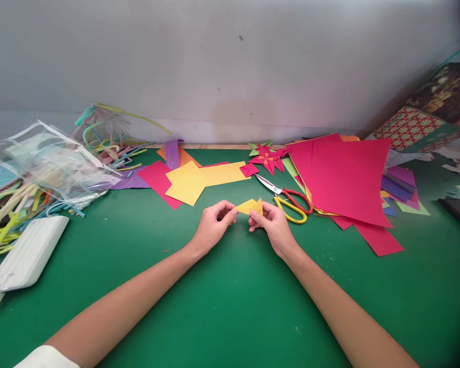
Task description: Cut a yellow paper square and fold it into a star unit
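Note:
A small folded piece of yellow paper (pixel 249 206) is held between both hands above the green table. My left hand (pixel 215 223) pinches its pointed left tip. The wider right end is gripped by my right hand (pixel 270 222), thumb on the near side. Just beyond my right hand lie scissors (pixel 279 191) with one red and one yellow handle loop. Farther back are a folded red paper flower (pixel 267 159) and a small folded red square (pixel 249 170). Yellow paper sheets (pixel 186 183) lie beyond my left hand.
Stacked red sheets (pixel 345 179) lie at right, over other coloured paper. Pipe cleaners (pixel 111 153) and a clear plastic bag (pixel 53 158) crowd the left. A white device (pixel 28 250) sits at the left edge. A patterned box (pixel 410 128) stands back right, before the wall.

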`<state>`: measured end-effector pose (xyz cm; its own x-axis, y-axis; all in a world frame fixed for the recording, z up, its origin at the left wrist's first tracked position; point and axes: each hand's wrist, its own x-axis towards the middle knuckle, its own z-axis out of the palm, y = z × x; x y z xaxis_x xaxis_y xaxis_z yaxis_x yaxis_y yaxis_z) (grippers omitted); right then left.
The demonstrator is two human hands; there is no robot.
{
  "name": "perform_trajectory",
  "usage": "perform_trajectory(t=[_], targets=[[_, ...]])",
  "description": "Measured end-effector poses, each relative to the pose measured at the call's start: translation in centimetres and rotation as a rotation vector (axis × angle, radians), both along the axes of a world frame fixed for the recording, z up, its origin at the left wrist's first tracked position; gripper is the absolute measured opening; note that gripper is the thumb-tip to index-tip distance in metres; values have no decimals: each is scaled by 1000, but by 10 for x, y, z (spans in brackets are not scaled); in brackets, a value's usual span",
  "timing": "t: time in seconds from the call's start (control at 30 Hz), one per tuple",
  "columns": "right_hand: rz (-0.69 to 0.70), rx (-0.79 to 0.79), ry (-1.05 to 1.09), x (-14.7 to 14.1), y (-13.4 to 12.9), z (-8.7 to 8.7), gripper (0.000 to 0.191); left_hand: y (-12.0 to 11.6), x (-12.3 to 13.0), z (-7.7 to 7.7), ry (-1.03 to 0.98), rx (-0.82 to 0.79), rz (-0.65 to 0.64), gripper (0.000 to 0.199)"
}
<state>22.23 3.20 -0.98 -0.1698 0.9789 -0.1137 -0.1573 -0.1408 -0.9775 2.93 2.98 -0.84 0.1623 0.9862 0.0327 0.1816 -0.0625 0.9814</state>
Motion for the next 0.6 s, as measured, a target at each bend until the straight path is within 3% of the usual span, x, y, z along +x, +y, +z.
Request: perform_trajectory(t=[0.6], targets=[[-31,7,-11,-4,-1,-3,36,-5,3,9,118,28,-64,27]])
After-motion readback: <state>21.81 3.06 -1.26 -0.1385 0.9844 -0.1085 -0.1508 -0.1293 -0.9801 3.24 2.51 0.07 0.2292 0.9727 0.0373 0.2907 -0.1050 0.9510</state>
